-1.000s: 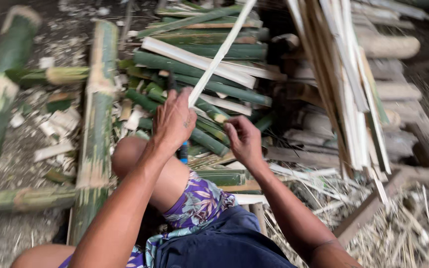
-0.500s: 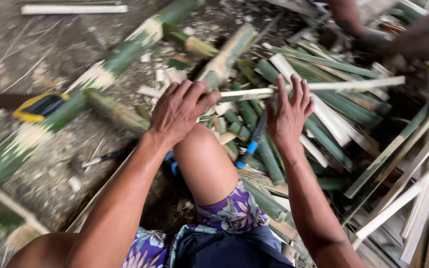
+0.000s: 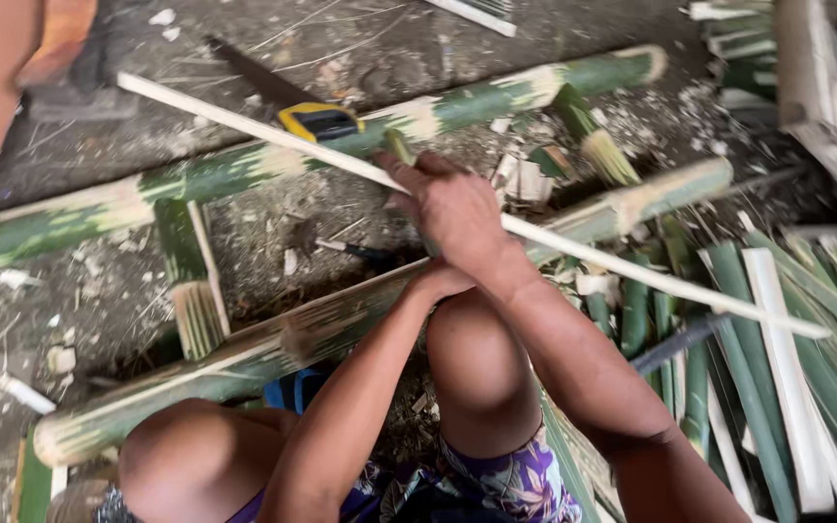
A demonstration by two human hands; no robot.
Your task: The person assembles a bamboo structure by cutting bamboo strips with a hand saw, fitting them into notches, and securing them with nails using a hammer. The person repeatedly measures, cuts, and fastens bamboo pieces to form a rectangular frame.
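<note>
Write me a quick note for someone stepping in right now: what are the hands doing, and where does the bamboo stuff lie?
Right hand: closed in a grip on the long pale bamboo strip, which slants across the ground from upper left to lower right.
Left hand: mostly hidden under the right one; its grip cannot be made out.
Two green bamboo poles lie on the ground, a yellow-handled saw across the far one.
Split green slats are piled at the right.
Done: many slats already split. Left: the whole poles remain uncut.

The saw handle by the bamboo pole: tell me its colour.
The saw handle is yellow with black trim, seen in the head view.
</note>
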